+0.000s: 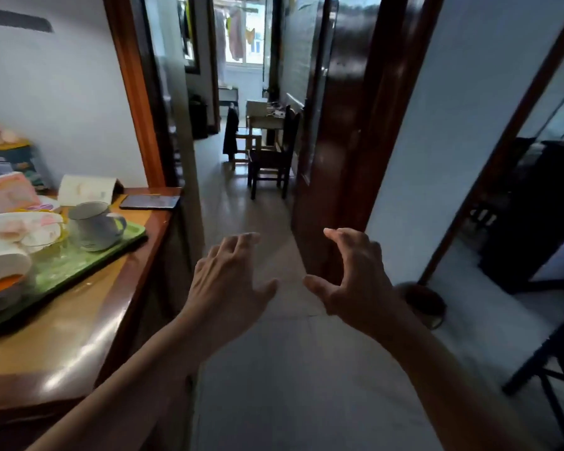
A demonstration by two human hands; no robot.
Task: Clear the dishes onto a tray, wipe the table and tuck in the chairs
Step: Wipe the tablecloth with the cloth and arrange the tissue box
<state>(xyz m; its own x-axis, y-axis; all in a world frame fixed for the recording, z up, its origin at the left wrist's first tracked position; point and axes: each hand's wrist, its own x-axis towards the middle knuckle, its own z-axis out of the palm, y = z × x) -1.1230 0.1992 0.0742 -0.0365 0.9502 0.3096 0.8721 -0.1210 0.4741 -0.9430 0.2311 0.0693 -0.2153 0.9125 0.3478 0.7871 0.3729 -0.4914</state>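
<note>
- The left hand (pixel 232 281) is in the lower middle of the frame. Its fingers are spread and a little bent. It holds nothing.
- The right hand (pixel 355 278) is just beside it, to the right. Its fingers are bent like a claw, but there is nothing in it.
- Both hands float over the floor (pixel 274 369), apart from the worktop (pixel 62 336) at the lower left.
- The green tray (pixel 79 265) sits on the worktop at the left of the frame. The dishes are already on it.
- I think the tray will be heavy with all that on it. It looks flat and stiff. The best place to hold it is by its two short ends, one hand on each, and keep it level.
- The white mug (pixel 93 226) stands on the tray at its far end. It looks hard and smooth, so it could slide or break if the tray tips. Its handle faces right.
- The white bowls (pixel 10 242) are piled at the left edge. They look breakable, and the pile could wobble.
- A dark phone (pixel 149 201) lies flat on the worktop past the tray.
- A pink pack (pixel 10 192) and a white card (pixel 85 188) stand behind the tray. They are too blurry to read any words.
- Far off, through the doorway in the upper middle, a dark wooden chair (pixel 271 157) stands beside a small table (pixel 264 117).
</note>
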